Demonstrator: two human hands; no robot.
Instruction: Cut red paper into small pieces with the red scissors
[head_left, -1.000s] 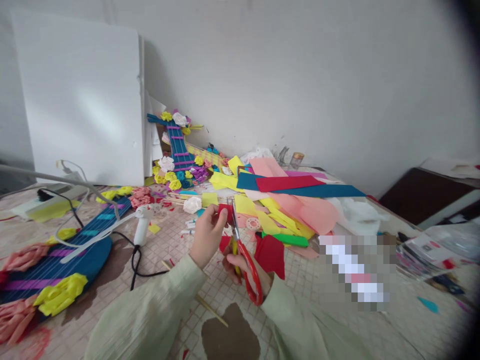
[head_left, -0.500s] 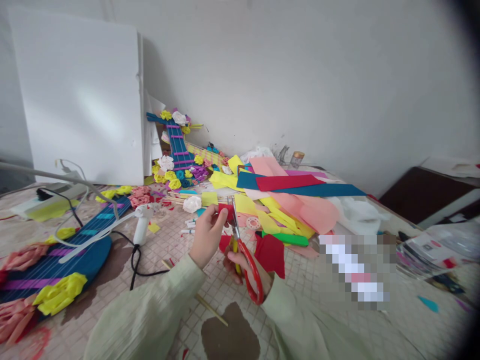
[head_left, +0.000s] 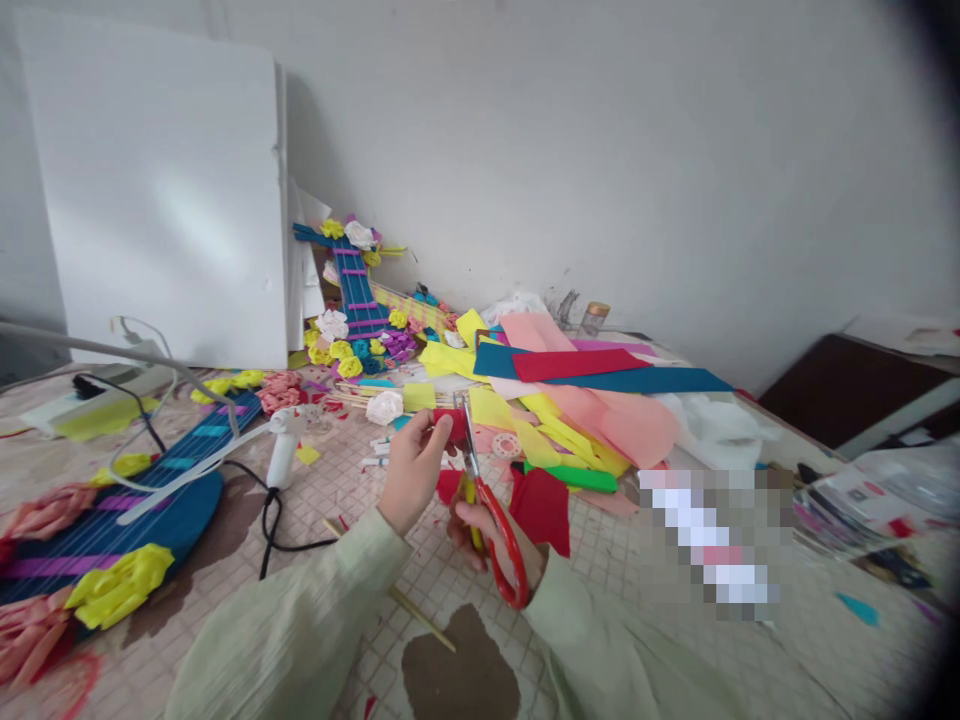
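Observation:
My left hand [head_left: 411,470] pinches a small piece of red paper [head_left: 450,425] between thumb and fingers, raised above the table. My right hand [head_left: 487,540] grips red-handled scissors [head_left: 491,525] whose blades point up and meet the red piece. Both sleeves are pale green. A larger sheet of red paper [head_left: 541,508] lies just right of the scissors. More red scraps lie under my hands.
A heap of coloured paper sheets [head_left: 585,400] covers the table's middle. A white glue gun [head_left: 285,450] with a black cord lies left of my hands. Blue boards decorated with paper flowers stand at the left [head_left: 112,510] and against the wall [head_left: 356,290]. A white foam board [head_left: 165,190] leans behind.
My left hand has turned the red piece slightly against the blades. Otherwise the scene holds still.

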